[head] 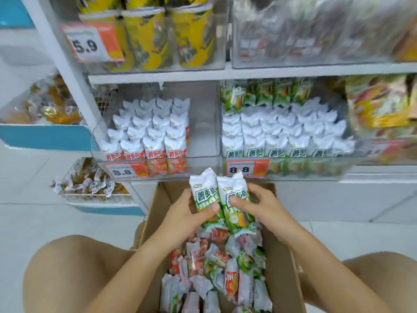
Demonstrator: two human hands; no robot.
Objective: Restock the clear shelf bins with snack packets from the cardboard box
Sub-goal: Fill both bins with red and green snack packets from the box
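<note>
At centre frame, above the open cardboard box (pixel 279 256), my left hand (pixel 187 213) curls round one green snack packet (pixel 204 197), thumb pinching its front. My right hand (pixel 259 204) pinches a second green packet (pixel 234 206) beside it. They look light, puffy and slick, so I judge mid-body the safest hold.

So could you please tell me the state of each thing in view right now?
Left hand: grips the left green packet.
Right hand: grips the right green packet.
Cardboard box: open, holding mixed packets.
Red-packet bin: right side unfilled.
Green-packet bin: nearly full.
</note>
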